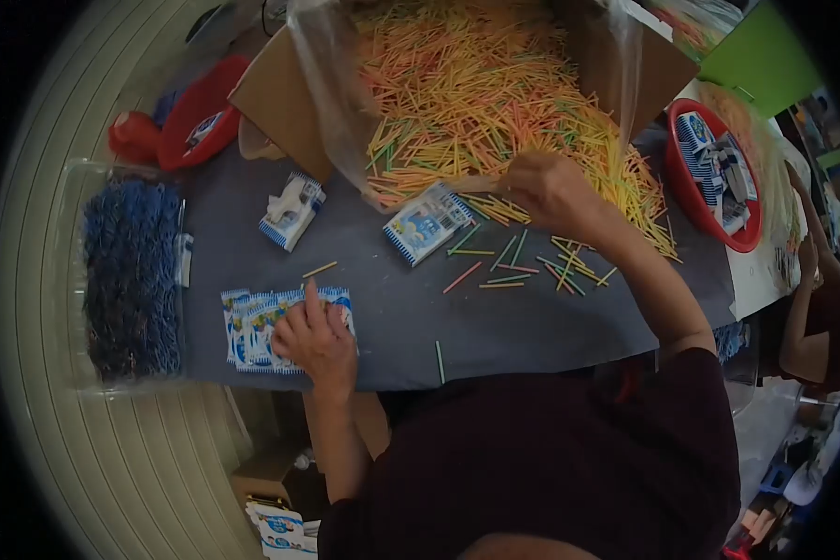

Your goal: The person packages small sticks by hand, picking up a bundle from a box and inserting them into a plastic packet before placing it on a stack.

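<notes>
My left hand rests on a row of overlapping blue-and-white packets, its index finger stretched out near one yellow stick. At the edge of a big heap of coloured sticks, my right hand has its fingers pressed together; what they hold, if anything, is hidden. Left of it lies a blue-and-white packet beside the plastic liner's edge. Another packet, with white material on top, lies farther left. Loose sticks are scattered below my right hand.
A clear tray of dark blue items stands at the left. Red bowls sit at the back left and right, the right one holding packets. Cardboard flaps flank the heap. Another person's arm shows at the far right.
</notes>
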Tool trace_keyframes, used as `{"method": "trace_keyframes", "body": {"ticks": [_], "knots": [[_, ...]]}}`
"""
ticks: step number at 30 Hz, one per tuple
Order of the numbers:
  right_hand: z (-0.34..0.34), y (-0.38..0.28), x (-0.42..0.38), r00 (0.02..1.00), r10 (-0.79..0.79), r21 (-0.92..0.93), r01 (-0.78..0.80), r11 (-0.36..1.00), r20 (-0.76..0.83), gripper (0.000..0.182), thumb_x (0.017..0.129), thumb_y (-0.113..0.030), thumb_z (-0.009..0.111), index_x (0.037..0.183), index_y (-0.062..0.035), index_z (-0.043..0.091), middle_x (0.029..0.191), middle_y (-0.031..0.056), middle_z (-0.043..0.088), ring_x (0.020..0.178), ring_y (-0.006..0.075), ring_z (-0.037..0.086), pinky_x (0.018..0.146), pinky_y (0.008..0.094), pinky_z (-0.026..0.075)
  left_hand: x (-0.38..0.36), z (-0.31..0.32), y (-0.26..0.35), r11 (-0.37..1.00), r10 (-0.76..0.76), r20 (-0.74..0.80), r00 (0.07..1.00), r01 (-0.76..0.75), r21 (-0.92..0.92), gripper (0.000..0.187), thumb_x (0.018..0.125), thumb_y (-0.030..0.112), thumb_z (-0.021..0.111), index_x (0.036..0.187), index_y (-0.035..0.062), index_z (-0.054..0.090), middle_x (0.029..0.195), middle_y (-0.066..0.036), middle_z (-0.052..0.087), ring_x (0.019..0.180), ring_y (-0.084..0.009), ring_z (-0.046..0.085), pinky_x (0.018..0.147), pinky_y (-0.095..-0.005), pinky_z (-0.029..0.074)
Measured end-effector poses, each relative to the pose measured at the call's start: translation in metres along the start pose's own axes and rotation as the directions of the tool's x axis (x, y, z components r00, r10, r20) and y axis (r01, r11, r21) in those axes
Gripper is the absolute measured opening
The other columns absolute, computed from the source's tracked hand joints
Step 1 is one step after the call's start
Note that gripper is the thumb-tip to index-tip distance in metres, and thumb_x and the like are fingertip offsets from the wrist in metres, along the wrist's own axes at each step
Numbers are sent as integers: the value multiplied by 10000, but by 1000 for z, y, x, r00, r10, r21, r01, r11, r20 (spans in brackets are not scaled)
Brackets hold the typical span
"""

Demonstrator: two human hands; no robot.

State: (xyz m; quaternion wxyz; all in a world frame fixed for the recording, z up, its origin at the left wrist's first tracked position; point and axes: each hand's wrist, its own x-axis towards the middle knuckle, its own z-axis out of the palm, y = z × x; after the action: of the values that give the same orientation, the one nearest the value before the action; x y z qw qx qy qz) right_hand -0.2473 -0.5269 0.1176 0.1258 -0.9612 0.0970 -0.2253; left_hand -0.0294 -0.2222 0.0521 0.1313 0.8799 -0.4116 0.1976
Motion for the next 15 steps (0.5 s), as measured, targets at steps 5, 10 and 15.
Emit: {"method": "trace_keyframes", "body": {"ticks": [5,10,15], "knots": [[-9,86,47,996,17,-275,-41,961,-88,124,802,-98,635,909,-55,681,913,135,616,921,331,596,746,431,505,11,-16,9,996,85,-81,993,-83,28,362,817,192,705,1167,121,644,1071,-55,570,1074,-265,475,966,-501,267],[8,98,121,920,329,-535,-172,827,213,302,829,-209,674,1113,-103,677,1213,132,535,1165,308,461,933,515,401,57,-21,88,876,342,3,940,-317,-364,241,758,138,719,984,66,672,1056,-81,577,1037,-271,508,954,-473,329],[30,72,171,709,498,-721,21,693,500,405,848,-258,673,1213,-87,632,1273,122,495,1197,293,419,951,534,348,77,27,126,834,472,132,872,-392,-389,202,706,60,662,903,22,652,960,-88,571,944,-264,542,845,-411,416]]}}
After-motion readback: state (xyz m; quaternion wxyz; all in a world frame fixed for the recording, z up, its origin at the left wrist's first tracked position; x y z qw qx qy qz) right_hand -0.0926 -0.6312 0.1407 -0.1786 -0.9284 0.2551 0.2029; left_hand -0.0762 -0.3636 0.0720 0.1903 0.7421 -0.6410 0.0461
